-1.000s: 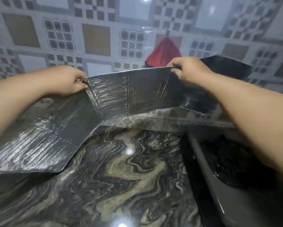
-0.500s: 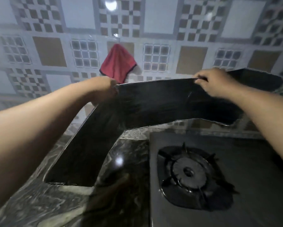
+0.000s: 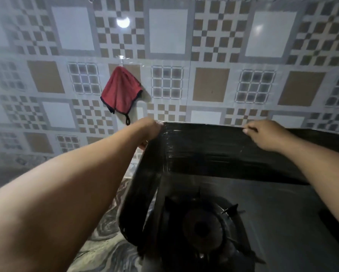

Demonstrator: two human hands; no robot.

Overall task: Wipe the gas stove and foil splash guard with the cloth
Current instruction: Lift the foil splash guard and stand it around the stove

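The foil splash guard (image 3: 213, 152) looks dark here and stands folded around the back and left side of the gas stove (image 3: 278, 209). My left hand (image 3: 148, 129) grips its top edge at the left corner fold. My right hand (image 3: 266, 135) pinches the same top edge further right. A burner (image 3: 206, 226) with its pan support shows below, inside the guard. The red cloth (image 3: 121, 91) hangs from a hook on the tiled wall, above and left of my left hand, apart from both hands.
The patterned tiled wall (image 3: 209, 83) runs right behind the guard. A marbled countertop (image 3: 103, 244) lies to the left of the stove, partly covered by my left forearm.
Both hands have carried the guard to the right, from over the countertop to around the stove. Its left panel now stands along the stove's left side.
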